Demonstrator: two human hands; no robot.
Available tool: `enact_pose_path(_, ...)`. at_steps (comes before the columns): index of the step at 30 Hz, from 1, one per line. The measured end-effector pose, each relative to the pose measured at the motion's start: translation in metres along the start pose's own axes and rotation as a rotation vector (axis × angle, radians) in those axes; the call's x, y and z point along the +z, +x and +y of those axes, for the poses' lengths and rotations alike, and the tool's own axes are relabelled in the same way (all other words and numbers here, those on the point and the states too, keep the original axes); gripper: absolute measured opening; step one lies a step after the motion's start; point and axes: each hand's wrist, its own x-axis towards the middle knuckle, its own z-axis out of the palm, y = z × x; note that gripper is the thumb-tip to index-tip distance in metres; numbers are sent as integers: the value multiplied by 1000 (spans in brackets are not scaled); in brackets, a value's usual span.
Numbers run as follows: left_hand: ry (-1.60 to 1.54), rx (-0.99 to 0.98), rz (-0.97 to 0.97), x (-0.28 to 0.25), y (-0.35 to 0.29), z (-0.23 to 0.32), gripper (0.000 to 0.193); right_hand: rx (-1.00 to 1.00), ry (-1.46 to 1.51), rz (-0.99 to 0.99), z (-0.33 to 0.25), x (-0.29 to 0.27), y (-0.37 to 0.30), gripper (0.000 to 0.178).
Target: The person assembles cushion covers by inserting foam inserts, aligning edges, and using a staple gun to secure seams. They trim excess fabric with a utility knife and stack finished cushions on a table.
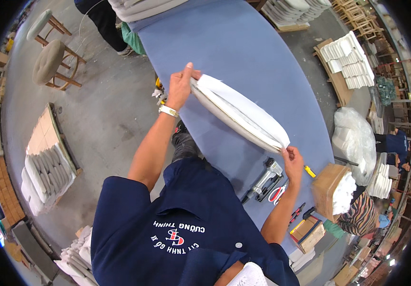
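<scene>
A long curved upholstered pad [231, 117], tilted nearly edge-on with a white face and a grey fabric side, is held above the blue-grey table [234, 43]. My left hand [180, 88] grips its far left end, thumb up along the edge. At its near right end, my right hand [292, 161] pinches the corner between thumb and fingers. The pad's underside is hidden. Below my right hand lie a staple gun [265, 179] and red-and-white scissors [277, 193], both untouched. A small yellow-handled tool [309, 171] rests just right of that hand.
Along the table's right side stand a cardboard box [327, 193] of white stuffing, pliers [296, 213] and a smaller open box [307, 233]. Stacked pads [141, 7] sit at the far edge. Two stools [49, 64] and a pad-laden pallet [48, 169] are on the left floor. Other people are nearby.
</scene>
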Motion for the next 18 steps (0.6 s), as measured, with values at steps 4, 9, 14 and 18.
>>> enact_pose_path(4,181,-193,70,-27,23,-13,66,-232,-293,59,-71,-5,20,32)
enact_pose_path(9,270,-201,55,-33,41,-34,69,-604,-133,158,-191,39,65,41)
enact_pose_path(14,382,-138,43,-10,42,-11,75,-740,-231,-297,-271,131,101,54)
enact_pose_path(18,295,-100,54,-6,44,-16,74,-613,-227,-517,-280,189,121,55)
